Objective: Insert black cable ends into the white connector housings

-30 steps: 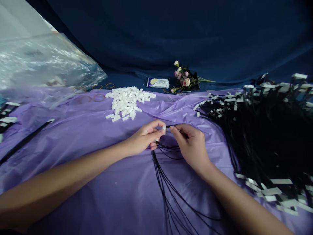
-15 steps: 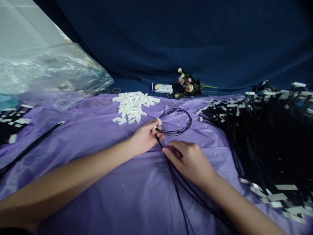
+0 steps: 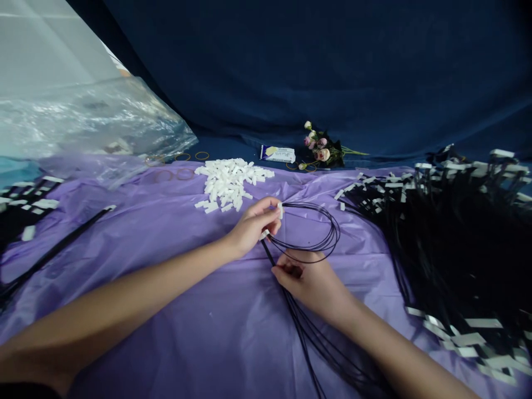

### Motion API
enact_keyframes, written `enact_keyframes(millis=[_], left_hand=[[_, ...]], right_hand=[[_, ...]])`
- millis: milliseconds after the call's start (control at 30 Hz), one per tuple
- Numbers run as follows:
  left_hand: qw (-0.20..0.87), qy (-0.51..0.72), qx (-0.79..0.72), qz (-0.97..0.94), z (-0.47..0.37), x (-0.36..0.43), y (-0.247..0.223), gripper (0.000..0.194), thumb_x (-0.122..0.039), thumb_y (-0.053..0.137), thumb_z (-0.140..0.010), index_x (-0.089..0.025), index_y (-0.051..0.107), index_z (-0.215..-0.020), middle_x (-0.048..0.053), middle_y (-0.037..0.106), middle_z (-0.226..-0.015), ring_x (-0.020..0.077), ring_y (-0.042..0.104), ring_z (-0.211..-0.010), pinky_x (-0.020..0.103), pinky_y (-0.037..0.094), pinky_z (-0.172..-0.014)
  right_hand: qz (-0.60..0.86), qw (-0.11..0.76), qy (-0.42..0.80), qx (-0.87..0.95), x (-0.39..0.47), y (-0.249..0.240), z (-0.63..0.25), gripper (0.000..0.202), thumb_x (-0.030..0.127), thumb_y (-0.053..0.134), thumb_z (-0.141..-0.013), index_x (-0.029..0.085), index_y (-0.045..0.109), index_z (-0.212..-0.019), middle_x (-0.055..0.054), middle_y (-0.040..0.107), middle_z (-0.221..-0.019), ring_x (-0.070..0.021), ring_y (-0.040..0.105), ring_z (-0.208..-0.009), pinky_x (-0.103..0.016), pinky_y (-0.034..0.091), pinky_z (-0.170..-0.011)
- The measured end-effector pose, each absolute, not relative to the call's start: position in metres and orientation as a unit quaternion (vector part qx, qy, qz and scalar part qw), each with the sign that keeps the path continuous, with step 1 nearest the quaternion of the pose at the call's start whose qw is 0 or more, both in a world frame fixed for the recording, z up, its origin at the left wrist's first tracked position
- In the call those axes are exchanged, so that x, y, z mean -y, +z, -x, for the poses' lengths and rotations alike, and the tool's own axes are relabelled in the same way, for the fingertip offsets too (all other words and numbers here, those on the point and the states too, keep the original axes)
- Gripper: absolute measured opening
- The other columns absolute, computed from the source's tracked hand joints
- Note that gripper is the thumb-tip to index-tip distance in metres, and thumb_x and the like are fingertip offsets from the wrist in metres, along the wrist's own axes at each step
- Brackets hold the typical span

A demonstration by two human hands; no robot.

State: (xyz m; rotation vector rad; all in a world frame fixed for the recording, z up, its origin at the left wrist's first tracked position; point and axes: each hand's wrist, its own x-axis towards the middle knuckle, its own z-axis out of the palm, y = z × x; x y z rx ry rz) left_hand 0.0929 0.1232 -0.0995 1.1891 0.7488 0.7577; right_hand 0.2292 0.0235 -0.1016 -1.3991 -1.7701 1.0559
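Note:
My left hand is closed on a thin black cable bundle near the middle of the purple sheet. A white connector shows at its thumb and fingertips, and a second white connector sits at its lower edge. From these the black cables bend round in a loose loop to the right. Below, my right hand is closed with thumb and fingers pinching the straight part of the bundle. The lower strands run past it toward the front edge of view.
A pile of white connectors lies behind my left hand. Many black cables with white ends heap at the right. Further cables lie left. A wrapped packet, artificial flowers and rubber bands are at the back.
The cable loop has widened and dropped lower, and the two white connectors are further apart. My right hand has moved slightly down and closed on the bundle.

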Motion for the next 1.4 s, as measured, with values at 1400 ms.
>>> enact_keyframes(millis=[1400], left_hand=[[0.701,0.345,-0.4,-0.479,-0.092,-0.127,-0.107,0.017,-0.033,0.057,-0.081,-0.02,0.047,-0.08,-0.007,0.031,-0.048,0.0057,0.026,-0.041,0.019,0.019,-0.04]], right_hand=[[0.399,0.657,0.51,0.385,-0.023,-0.071,-0.251,0.012,0.028,0.062,-0.086,0.022,0.071,-0.081,-0.002,0.07,-0.087,-0.0111,0.068,-0.071,-0.024,0.056,-0.067]])
